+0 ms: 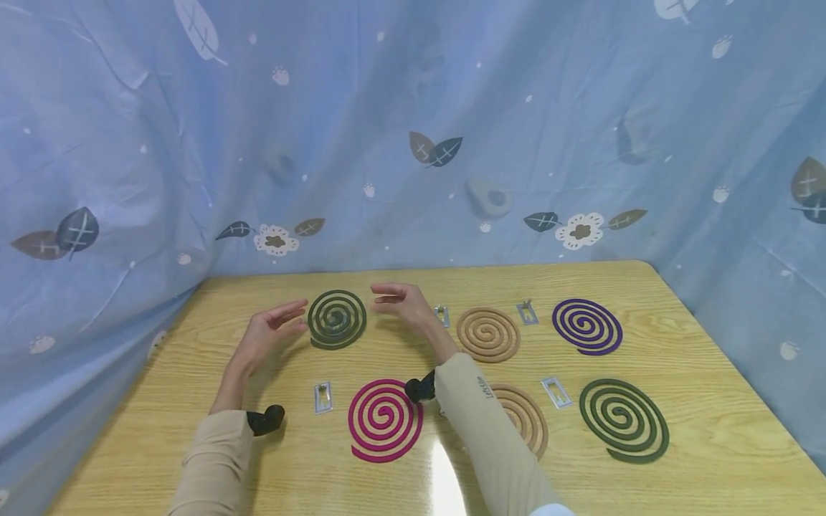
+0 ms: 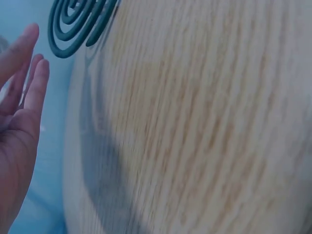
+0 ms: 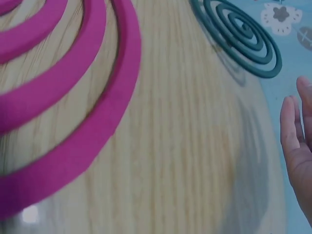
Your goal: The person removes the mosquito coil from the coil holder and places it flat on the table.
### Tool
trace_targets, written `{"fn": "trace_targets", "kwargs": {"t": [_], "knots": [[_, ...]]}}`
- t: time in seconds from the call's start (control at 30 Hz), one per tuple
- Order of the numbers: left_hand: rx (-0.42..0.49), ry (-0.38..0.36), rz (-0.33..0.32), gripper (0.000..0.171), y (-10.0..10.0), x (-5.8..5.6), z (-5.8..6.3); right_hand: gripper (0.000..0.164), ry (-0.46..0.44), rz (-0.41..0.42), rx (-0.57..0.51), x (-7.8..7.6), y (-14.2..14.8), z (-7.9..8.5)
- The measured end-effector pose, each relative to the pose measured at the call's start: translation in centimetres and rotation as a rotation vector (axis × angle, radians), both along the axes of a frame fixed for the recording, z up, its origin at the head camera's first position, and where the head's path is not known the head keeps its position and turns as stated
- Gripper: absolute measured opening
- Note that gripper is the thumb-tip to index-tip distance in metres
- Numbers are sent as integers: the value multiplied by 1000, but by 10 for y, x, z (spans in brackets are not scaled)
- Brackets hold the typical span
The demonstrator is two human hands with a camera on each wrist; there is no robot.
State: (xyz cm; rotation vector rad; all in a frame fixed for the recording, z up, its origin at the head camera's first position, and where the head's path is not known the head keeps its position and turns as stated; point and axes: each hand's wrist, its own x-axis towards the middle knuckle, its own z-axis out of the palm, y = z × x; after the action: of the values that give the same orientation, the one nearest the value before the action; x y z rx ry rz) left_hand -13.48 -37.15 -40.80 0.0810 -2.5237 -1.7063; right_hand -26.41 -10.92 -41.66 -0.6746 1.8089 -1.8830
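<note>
At the back left of the table, a dark green mosquito coil [image 1: 335, 319] stands raised above the wood, and its shadow falls below it in both wrist views. My left hand [image 1: 267, 333] is held just left of this coil, fingers extended and palm turned inward. On the other side, my right hand [image 1: 405, 302] hovers with its fingers stretched toward the coil. Neither hand holds anything. In the right wrist view the green coil [image 3: 245, 30] tilts with the view, beyond a large pink mosquito coil [image 3: 124, 83] lying nearer that camera.
Flat on the table lie a tan coil [image 1: 488, 335], a purple coil [image 1: 584, 325], another green coil [image 1: 621, 411] and a second tan coil [image 1: 538, 426], partly behind my right sleeve. Several small metal stands, including one at the left [image 1: 316, 398], lie among them. A blue curtain [image 1: 361, 143] surrounds the table.
</note>
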Motion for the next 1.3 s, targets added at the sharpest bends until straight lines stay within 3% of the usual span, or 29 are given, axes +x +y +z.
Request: {"fn": "trace_targets", "kwargs": {"t": [0.4,0.63,0.9,1.3], "knots": [[69,7,3,56,5,-3,-6,39,45,37,56,6,-4,-10],[19,20,40,53,9,-5,-11,36,46,7,90,10,-12,-13],[-38,-35,74,52,12,-6,-11,36,58,-17,89,14,-17,-14],[-28,-79,89,51,11,-6,-12,38,108,-36,100,15,-22,-16]]}}
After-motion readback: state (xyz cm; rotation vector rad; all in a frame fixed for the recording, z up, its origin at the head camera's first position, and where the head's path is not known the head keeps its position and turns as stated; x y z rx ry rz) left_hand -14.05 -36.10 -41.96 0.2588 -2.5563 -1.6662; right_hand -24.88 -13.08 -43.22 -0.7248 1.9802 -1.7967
